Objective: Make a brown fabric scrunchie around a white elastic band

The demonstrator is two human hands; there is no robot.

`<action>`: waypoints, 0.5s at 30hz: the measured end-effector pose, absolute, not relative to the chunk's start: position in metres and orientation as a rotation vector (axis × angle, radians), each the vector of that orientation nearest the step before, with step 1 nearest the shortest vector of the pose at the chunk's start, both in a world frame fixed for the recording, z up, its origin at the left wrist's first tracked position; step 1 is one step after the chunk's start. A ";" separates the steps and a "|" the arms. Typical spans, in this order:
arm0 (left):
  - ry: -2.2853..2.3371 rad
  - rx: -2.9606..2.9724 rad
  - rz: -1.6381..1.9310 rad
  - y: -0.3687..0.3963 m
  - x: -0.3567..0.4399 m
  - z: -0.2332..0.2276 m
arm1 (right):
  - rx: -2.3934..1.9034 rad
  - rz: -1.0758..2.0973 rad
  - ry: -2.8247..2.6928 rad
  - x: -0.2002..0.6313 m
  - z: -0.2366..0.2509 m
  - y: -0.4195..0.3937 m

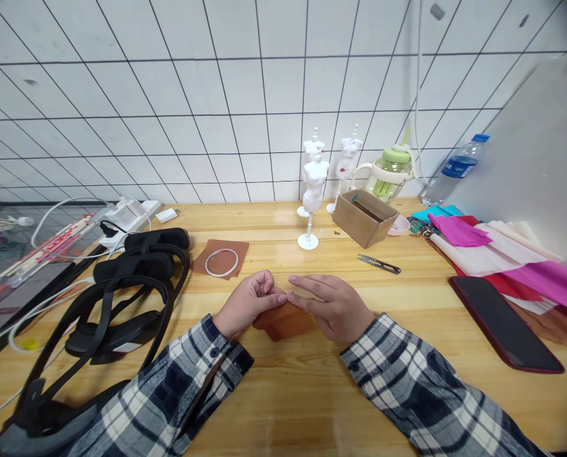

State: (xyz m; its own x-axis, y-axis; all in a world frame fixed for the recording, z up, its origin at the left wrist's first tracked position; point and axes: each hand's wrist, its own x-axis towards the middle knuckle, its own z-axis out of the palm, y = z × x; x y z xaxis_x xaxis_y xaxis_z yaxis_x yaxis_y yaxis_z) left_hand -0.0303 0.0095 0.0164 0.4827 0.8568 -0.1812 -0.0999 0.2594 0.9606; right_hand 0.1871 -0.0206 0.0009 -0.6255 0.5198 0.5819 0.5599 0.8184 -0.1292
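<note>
A folded piece of brown fabric (288, 322) hangs just over the table, held between my two hands. My left hand (252, 303) is closed in a pinch at the fabric's upper left edge, its thumb pointing right and its other fingers curled. From the other side, my right hand (337, 306) grips the fabric along its top, index and middle fingers stretched out toward the left thumb. Fingertips of both hands meet at the upper edge. The right thumb is hidden, and anything as small as a needle is too fine to make out.
Behind the hands lie a white ring (221, 263) on brown cloth (243, 249), thread snips (379, 263) and a cardboard box (364, 219). White mini mannequins (314, 184) stand near the wall. A black headset (107, 304) occupies the left; a phone (505, 324) and coloured fabrics (497, 247), the right.
</note>
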 end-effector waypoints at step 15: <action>1.079 1.551 0.774 0.009 -0.025 0.014 | -0.965 0.417 -2.130 0.179 -0.013 -0.014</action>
State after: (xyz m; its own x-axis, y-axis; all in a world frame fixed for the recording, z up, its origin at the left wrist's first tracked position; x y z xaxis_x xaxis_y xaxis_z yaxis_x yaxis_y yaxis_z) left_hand -0.0254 0.0092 0.0144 0.3850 0.9214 -0.0525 0.2458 -0.0475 0.9682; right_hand 0.1790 -0.0143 -0.0132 -0.4363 0.7487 0.4992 0.5052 0.6629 -0.5526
